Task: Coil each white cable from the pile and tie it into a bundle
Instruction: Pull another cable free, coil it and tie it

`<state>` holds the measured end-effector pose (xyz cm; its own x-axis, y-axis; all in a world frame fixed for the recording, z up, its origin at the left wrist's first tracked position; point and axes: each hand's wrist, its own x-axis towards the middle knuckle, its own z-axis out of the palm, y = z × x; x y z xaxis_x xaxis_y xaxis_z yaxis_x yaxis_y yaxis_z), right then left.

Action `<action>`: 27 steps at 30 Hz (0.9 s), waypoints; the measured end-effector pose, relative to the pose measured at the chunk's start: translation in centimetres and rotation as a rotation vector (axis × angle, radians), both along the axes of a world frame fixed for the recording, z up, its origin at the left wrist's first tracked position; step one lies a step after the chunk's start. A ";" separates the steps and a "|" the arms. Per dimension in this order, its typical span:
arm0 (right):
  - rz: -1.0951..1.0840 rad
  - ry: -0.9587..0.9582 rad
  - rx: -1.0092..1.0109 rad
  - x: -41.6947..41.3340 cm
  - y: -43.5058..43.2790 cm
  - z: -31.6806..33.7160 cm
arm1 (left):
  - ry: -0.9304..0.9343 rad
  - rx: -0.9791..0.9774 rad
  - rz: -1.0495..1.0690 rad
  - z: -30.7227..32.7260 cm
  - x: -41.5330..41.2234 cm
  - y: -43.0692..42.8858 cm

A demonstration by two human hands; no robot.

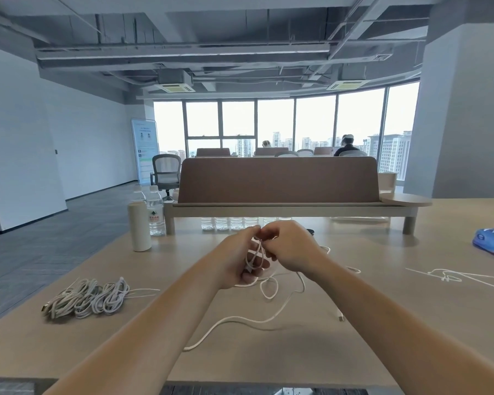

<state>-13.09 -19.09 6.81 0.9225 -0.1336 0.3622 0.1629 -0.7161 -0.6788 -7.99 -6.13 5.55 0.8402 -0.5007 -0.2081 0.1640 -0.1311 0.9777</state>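
While your left hand [238,259] curls round a few loops of the white cable [234,318] above the middle of the tabletop [382,346] to hold them stacked, your right hand [290,249] pinches the strand at their top, likely to feed more. The slack trails toward the near edge, and the finished bundles [89,297] sit out of the way by the left edge.

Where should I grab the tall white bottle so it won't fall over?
Wrap your hand round the middle of the tall white bottle, coming from the near side. It stands upright with straight, smooth sides, and clear water bottles stand close behind it, so that side is blocked.
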 end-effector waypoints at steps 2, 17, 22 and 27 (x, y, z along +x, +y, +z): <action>-0.037 -0.031 0.037 0.1 -0.1 -0.1 | 0.000 0.005 -0.011 -0.1 0.0 0.0; 0.212 0.207 0.347 -0.5 -0.8 -0.6 | -0.090 -0.053 0.191 0.2 0.6 0.1; 0.293 0.329 0.355 -1.0 -2.2 -0.2 | -0.043 -0.090 0.209 0.4 1.7 1.2; 0.240 0.235 0.197 -0.6 -1.9 -0.5 | -0.031 -0.094 0.168 0.3 1.6 1.0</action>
